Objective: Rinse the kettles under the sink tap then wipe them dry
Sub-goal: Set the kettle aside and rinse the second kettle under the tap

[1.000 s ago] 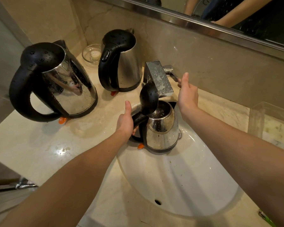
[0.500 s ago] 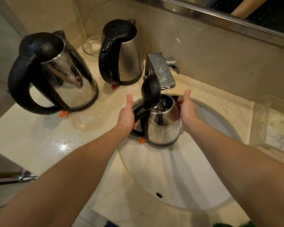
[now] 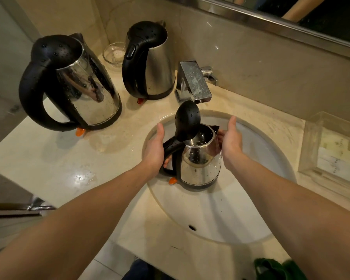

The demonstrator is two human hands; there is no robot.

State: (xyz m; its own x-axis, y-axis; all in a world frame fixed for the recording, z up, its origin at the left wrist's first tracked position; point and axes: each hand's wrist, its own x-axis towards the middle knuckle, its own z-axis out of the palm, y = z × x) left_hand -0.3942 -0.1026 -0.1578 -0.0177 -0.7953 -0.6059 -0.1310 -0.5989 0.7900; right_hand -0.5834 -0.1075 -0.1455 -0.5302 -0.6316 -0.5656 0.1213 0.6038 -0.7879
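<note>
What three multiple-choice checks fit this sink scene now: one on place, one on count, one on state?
1. Where is the held kettle? A) on a shelf B) on the floor C) over the sink basin
2. How many kettles show? A) two B) three C) four
3. The held kettle's lid is: A) flipped open B) shut C) gone
Answers: C, the left hand and right hand hold it above the white basin; B, one held plus a large kettle and a back kettle on the counter; A, the lid stands up, baring the inside.
</note>
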